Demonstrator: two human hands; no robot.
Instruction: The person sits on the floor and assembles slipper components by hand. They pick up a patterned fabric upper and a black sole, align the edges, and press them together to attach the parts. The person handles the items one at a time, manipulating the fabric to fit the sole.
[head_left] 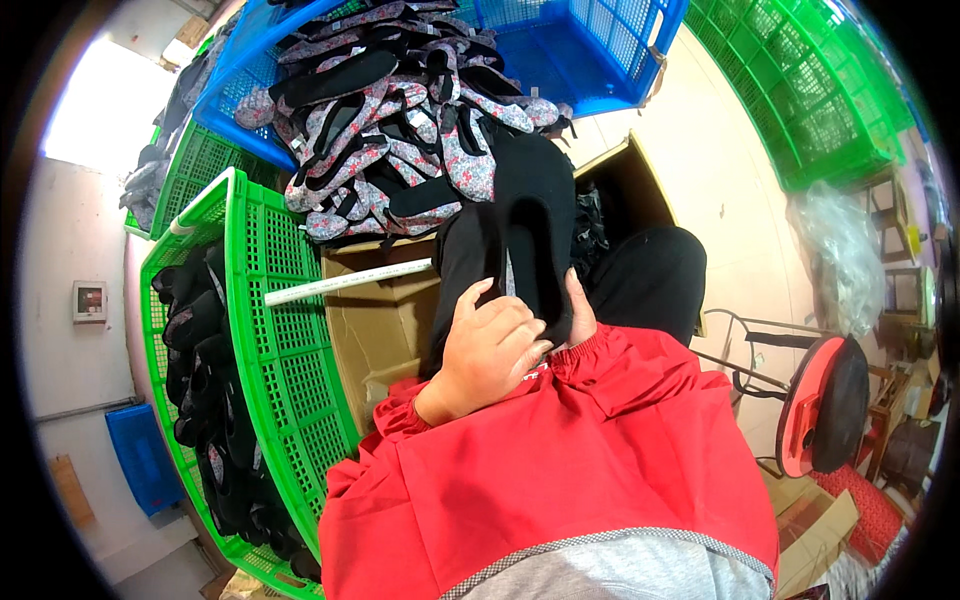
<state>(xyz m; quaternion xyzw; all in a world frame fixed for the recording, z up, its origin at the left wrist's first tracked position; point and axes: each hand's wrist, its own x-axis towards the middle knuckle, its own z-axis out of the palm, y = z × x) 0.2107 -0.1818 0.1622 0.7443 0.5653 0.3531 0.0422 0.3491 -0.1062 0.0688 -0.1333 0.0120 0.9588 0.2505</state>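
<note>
A black fabric slip-on shoe point(534, 180) lies over my lap, its long opening facing up and its rounded end pointing away from me. Both hands grip its near end. My left hand point(488, 348) is closed there with the fingers bent over the edge. Along the right side runs the thumb of my right hand point(580, 312); its other fingers are hidden behind the shoe. Just beyond is a heap of flower-patterned slip-on shoes point(400, 130) with black linings.
Left stands a green crate point(285, 330) of dark shoes point(205, 370). A white stick point(350, 281) reaches from its side toward my left leg, over a cardboard box point(385, 325). Ahead is a blue crate point(590, 60); right are green crates point(790, 90) and a round-seated stool point(810, 405).
</note>
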